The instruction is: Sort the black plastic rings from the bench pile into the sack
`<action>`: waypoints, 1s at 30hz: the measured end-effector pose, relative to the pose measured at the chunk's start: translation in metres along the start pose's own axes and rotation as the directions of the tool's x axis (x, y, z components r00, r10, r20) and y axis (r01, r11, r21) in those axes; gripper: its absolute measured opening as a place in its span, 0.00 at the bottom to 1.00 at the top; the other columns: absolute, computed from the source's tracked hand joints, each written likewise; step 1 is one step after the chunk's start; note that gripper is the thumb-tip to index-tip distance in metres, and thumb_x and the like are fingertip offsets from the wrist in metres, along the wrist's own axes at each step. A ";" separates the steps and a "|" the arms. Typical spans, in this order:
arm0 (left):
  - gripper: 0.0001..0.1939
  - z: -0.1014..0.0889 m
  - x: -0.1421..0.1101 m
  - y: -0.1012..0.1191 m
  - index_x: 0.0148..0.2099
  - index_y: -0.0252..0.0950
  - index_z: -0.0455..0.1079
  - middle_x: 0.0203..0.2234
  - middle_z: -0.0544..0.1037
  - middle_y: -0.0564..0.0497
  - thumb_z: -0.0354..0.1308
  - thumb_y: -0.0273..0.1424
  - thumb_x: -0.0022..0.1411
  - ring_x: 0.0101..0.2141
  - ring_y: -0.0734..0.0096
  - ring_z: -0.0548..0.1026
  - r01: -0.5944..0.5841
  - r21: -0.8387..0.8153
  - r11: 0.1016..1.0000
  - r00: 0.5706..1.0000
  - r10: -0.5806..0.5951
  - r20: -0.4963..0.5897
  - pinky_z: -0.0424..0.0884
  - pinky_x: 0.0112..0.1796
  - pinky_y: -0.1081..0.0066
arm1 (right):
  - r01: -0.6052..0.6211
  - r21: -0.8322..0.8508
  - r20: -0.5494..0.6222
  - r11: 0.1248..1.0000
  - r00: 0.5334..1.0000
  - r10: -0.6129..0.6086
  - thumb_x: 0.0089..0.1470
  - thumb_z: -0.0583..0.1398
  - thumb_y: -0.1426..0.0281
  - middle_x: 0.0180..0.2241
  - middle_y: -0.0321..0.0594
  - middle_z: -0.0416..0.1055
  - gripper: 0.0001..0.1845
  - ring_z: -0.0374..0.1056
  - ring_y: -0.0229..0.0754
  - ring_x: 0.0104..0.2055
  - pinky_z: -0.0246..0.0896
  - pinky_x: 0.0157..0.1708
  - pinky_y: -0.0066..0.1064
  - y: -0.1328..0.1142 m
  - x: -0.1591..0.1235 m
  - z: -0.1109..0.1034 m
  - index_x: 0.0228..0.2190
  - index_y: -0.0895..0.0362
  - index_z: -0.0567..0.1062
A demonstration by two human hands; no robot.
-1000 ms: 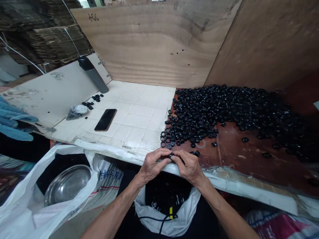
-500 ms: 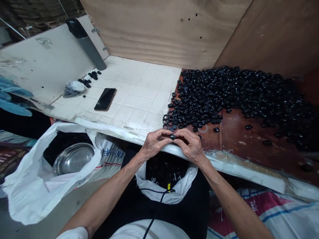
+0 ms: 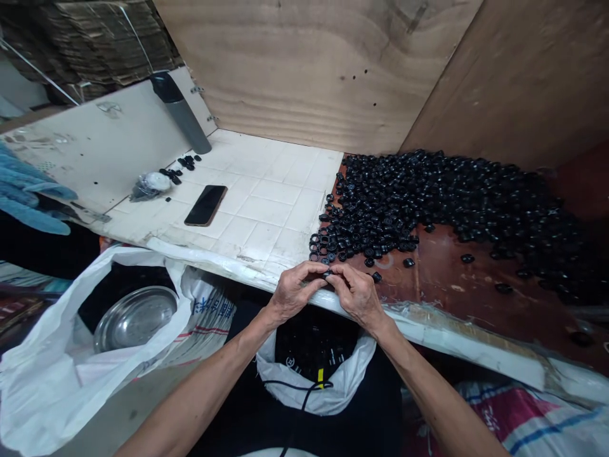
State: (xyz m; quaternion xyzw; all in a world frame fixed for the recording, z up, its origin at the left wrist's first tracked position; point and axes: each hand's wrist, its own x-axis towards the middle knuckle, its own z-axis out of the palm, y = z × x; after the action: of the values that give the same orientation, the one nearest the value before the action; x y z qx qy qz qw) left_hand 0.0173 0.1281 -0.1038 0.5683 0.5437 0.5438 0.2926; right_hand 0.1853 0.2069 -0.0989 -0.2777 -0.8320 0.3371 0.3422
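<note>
My left hand (image 3: pixel 294 294) and my right hand (image 3: pixel 358 295) meet at the table's front edge, fingertips pinched together on one small black ring part (image 3: pixel 327 274). Just beyond them a large heap of the same black ring parts (image 3: pixel 442 200) spreads over the brown right half of the table. Under my hands, in my lap, sits a white bag (image 3: pixel 318 365) open at the top with dark parts inside.
A black phone (image 3: pixel 205 205) lies on the white tiled surface (image 3: pixel 271 209). Further left are a grey bottle (image 3: pixel 181 114), a small plastic bag (image 3: pixel 147 186) and a few loose black parts. A steel bowl (image 3: pixel 134 317) rests in a white sack at lower left. Plywood walls close the back and right.
My hands stay together pinching the black part at the table edge. Only the camera view has shifted down and then slightly back up.
</note>
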 end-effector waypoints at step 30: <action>0.10 0.007 0.001 0.000 0.47 0.34 0.74 0.42 0.80 0.44 0.62 0.29 0.62 0.44 0.64 0.78 -0.019 -0.155 0.988 0.999 0.026 0.044 0.74 0.49 0.63 | -0.132 -0.100 -0.123 0.986 0.985 0.119 0.63 0.57 0.66 0.23 0.36 0.71 0.13 0.66 0.36 0.23 0.63 0.27 0.27 -0.022 -0.019 -0.007 0.28 0.56 0.76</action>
State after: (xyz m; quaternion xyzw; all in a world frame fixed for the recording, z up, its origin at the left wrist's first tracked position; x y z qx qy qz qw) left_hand 0.0234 0.1309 -0.1049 0.5624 0.4866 0.5743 0.3422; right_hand 0.1970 0.1829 -0.0859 -0.3668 -0.8084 0.2957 0.3528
